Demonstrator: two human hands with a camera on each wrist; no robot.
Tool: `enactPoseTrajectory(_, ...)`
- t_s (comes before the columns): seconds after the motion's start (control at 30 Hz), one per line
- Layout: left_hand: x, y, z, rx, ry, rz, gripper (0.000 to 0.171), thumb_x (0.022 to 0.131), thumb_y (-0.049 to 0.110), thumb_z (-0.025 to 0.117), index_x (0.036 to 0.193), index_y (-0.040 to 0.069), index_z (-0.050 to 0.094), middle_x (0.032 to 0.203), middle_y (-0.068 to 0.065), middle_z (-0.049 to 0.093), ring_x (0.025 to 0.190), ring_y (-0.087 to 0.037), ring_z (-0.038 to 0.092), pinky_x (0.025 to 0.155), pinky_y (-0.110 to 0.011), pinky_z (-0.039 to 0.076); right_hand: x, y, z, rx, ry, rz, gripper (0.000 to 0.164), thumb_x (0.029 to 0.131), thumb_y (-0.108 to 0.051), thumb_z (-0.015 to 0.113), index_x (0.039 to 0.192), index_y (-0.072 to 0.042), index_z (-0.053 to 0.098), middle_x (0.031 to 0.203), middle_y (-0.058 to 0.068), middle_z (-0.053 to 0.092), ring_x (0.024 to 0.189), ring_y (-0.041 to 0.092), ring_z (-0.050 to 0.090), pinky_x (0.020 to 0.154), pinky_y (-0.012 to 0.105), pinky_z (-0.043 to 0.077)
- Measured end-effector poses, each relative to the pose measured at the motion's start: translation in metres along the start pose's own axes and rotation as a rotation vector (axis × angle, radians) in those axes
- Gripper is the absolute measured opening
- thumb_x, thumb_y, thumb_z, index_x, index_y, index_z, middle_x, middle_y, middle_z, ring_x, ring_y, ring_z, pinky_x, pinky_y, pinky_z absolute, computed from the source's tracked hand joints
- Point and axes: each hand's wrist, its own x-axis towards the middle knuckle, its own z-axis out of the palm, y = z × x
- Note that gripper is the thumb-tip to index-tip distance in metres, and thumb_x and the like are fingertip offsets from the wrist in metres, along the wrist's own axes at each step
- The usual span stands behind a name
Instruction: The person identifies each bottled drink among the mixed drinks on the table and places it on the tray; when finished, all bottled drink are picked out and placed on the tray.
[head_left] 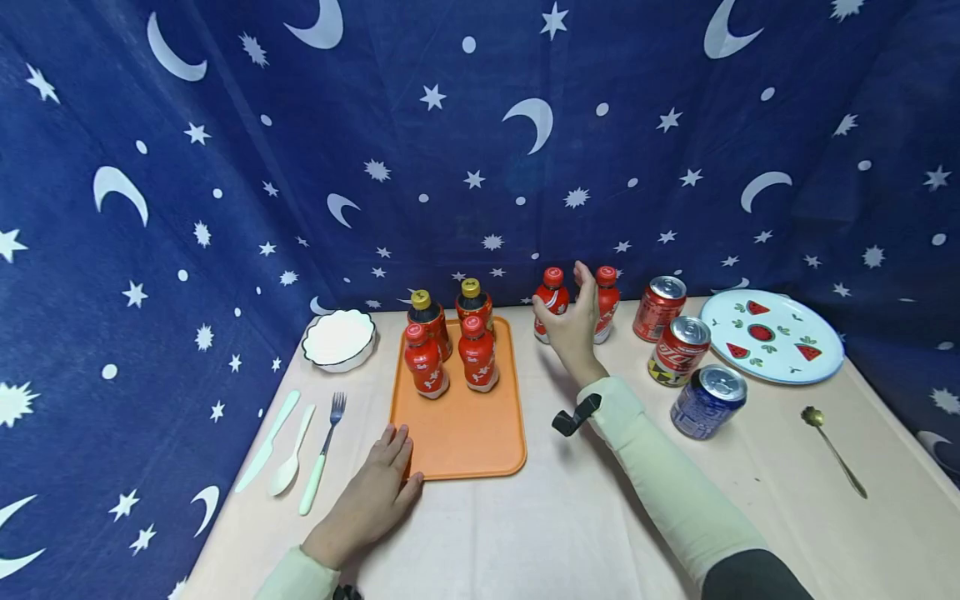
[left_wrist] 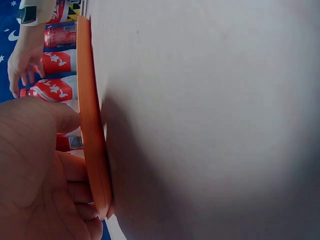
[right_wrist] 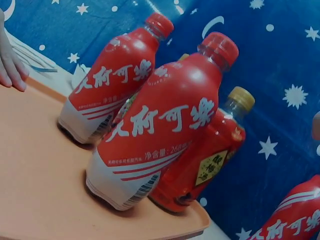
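Our left hand (head_left: 367, 493) rests, fingers extended, on the near left corner of the tray (head_left: 465, 442). Right of the tray, our right hand (head_left: 576, 333) is spread wide beside two red bottles (head_left: 553, 296); we cannot tell whether it touches either. A sideways knuckle could topple one, and jolting the tray could tip the four upright bottles (head_left: 480, 358) on it.

Passage lies free over the near right of the orange tray (head_left: 468, 437); 4 upright bottles (head_left: 426, 364) block its far half.
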Motion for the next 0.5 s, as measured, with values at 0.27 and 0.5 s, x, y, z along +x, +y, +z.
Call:
enactPoseTrajectory(0.27, 0.000, -0.001, 0.000, 0.014, 0.003, 0.007, 0.063, 0.093, 0.047, 0.042, 0.139, 0.003, 0.038, 0.150, -0.007, 0.025, 0.140, -0.023, 0.011, 0.112, -0.041, 0.018, -0.003, 0.018, 0.010, -0.096, -0.032, 0.036, 0.085, 0.066, -0.021, 0.080, 0.137, -0.008, 0.036, 0.130, 0.018, 0.045, 0.120, 0.028, 0.042, 0.101, 0.041, 0.034)
enactPoseTrajectory(0.5, 0.001, -0.002, 0.000, 0.014, -0.007, 0.003, 0.064, 0.093, 0.048, 0.042, 0.139, 0.004, 0.037, 0.150, -0.006, 0.024, 0.140, -0.023, 0.010, 0.112, -0.041, 0.017, -0.006, 0.027, 0.015, -0.131, -0.045, 0.064, 0.084, 0.065, -0.018, 0.080, 0.138, -0.017, 0.038, 0.127, 0.011, 0.048, 0.114, 0.024, 0.045, 0.097, 0.040, 0.038)
